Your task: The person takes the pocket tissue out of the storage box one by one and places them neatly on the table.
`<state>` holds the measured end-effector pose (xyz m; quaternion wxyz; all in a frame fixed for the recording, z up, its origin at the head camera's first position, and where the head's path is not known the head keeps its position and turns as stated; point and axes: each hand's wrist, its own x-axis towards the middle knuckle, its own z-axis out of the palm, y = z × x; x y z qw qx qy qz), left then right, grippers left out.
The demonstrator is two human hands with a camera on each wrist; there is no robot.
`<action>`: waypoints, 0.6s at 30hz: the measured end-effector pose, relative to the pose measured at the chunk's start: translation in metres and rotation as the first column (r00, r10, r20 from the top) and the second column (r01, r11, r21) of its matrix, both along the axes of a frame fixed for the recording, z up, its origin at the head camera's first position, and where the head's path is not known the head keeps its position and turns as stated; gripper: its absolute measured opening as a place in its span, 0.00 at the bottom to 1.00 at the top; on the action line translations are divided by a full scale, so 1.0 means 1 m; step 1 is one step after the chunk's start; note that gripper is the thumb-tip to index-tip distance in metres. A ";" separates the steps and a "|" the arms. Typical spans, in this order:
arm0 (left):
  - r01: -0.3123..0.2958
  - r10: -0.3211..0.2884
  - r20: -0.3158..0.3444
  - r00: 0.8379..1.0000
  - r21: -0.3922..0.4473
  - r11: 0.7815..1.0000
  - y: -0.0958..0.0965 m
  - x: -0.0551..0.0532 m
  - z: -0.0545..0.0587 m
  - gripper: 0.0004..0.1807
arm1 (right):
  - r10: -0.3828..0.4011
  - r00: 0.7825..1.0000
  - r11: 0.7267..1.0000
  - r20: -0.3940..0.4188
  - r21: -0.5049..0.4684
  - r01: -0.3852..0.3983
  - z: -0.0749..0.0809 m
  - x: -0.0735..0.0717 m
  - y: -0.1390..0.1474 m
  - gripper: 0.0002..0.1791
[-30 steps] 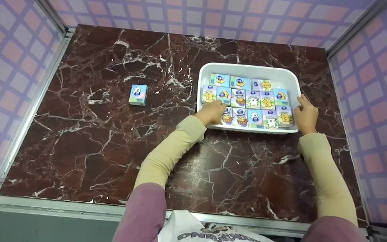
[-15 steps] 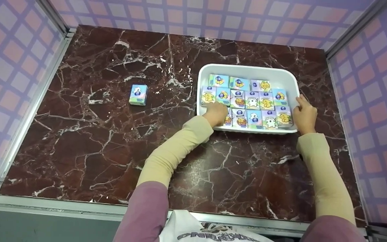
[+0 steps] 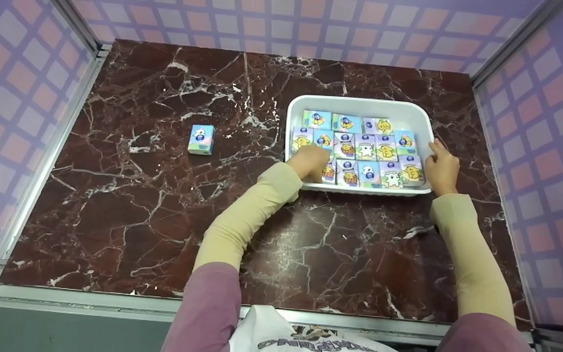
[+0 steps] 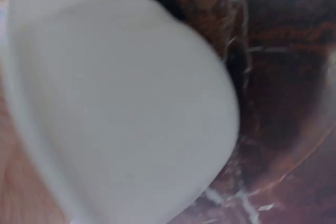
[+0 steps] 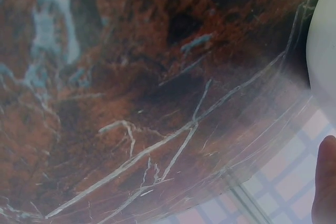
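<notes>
My left hand (image 3: 308,161) reaches over the front left corner of a white plastic tray (image 3: 359,101). Its fingers bend down among small cartoon-printed packs (image 3: 367,147), beside a purple pack (image 3: 329,173) it partly covers. The fingertips are hidden, so whether they hold a pack does not show. My right hand (image 3: 442,168) grips the tray's right rim, thumb side up. The packs lie in rows, printed faces up. In the left wrist view the tray's wall (image 4: 131,93) fills much of the picture. A finger (image 5: 324,182) shows at the right wrist view's edge.
One blue pack (image 3: 201,139) stands apart on the dark red marbled table (image 3: 130,205), left of the tray. Checked purple panels (image 3: 281,24) in metal frames enclose the table at the back and both sides.
The left hand shifts right over the front left packs, then back left. The right hand stays on the tray's rim. The lone pack stays put.
</notes>
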<state>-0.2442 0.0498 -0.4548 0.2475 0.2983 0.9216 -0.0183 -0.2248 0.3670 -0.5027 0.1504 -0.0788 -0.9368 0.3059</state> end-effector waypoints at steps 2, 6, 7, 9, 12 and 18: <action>0.001 -0.001 -0.008 1.000 0.026 1.000 -0.004 -0.001 0.006 0.14 | 0.000 1.000 1.000 -0.001 0.000 0.000 0.000 0.000 0.000 0.21; 0.007 -0.004 -0.059 0.998 0.057 0.998 -0.014 -0.004 0.016 0.23 | 0.001 1.000 1.000 0.014 0.000 -0.001 0.000 0.000 0.001 0.21; 0.011 -0.006 -0.077 0.997 0.067 0.998 -0.017 -0.004 0.018 0.25 | -0.001 1.000 1.000 0.018 0.001 0.001 0.000 0.000 0.001 0.21; 0.025 -0.015 -0.115 0.993 0.085 0.996 -0.024 -0.004 0.022 0.29 | -0.004 1.000 1.000 0.024 0.005 0.004 0.001 0.000 0.001 0.22; 0.039 -0.018 -0.165 0.986 0.128 0.991 -0.035 -0.003 0.028 0.32 | -0.007 1.000 1.000 0.023 0.009 0.007 0.000 -0.001 0.002 0.22; 0.032 0.011 -0.224 0.975 0.191 0.981 -0.058 -0.002 0.035 0.40 | -0.002 1.000 1.000 0.013 0.008 0.002 0.000 0.000 0.001 0.22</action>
